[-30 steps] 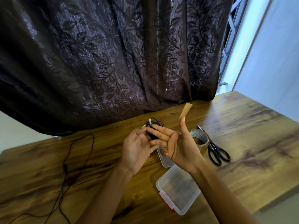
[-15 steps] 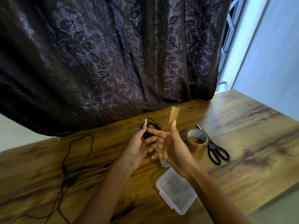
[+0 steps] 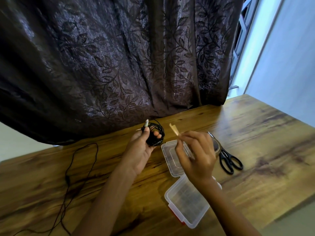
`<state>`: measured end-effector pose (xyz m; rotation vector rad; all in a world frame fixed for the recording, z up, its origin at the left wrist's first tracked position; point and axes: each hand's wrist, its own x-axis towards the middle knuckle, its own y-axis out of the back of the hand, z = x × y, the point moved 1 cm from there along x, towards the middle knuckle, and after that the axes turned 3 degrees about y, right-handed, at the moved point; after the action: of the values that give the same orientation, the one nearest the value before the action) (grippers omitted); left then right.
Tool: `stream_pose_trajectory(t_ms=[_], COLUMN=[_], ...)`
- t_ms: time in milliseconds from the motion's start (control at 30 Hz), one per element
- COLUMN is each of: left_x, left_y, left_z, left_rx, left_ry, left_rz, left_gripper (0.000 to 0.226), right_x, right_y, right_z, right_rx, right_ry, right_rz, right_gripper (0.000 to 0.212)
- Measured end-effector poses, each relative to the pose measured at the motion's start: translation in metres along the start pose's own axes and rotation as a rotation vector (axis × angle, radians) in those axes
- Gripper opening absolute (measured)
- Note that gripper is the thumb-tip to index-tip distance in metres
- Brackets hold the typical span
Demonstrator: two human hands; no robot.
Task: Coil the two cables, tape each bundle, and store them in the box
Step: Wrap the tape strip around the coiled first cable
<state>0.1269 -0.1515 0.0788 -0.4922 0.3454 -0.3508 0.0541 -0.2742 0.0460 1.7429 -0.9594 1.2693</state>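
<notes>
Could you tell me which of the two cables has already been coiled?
The cable held in the left hand; the other cable lies loose on the table's left side.

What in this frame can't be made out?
Head view:
- Brown tape roll: mostly hidden behind the right hand.
- Strip of brown tape in that hand's fingers: motion-blurred.
- Loose black cable: runs off the bottom edge.
- Coiled black cable: partly covered by the left hand.

Two cables [image 3: 154,135] [image 3: 68,176], one tape strip [image 3: 174,129], one tape roll [image 3: 216,147], one open box [image 3: 185,200], one scissors [image 3: 229,160], two hands [image 3: 141,150] [image 3: 197,159]
</notes>
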Motion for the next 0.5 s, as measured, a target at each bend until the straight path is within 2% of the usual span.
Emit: stream_pose_trajectory(t_ms=[100, 267, 500], left_x=[-0.0015, -0.005, -0.0078], left_y=[-0.0056, -0.009, -0.0089], left_z=[0.0013, 0.0042, 0.0095], left_rx=[0.018, 0.102, 0.172], left_ry=[0.004, -0.026, -0.038], left_rz=[-0.01, -0.048, -0.077], left_gripper=[0.02, 0.023, 0.026], right_x=[-0.0002, 0.0032, 0.0015], right_y=[-0.0051, -0.0058, -0.0075], right_z=[0.0009, 0.0003, 0.0052], right_rx=[-0.121, -0.162, -0.211], right_ry=[0.237, 0.461, 0.57], right_rz=[-0.007, -0.047, -0.21], right_gripper=[0.016, 0.02, 0.023])
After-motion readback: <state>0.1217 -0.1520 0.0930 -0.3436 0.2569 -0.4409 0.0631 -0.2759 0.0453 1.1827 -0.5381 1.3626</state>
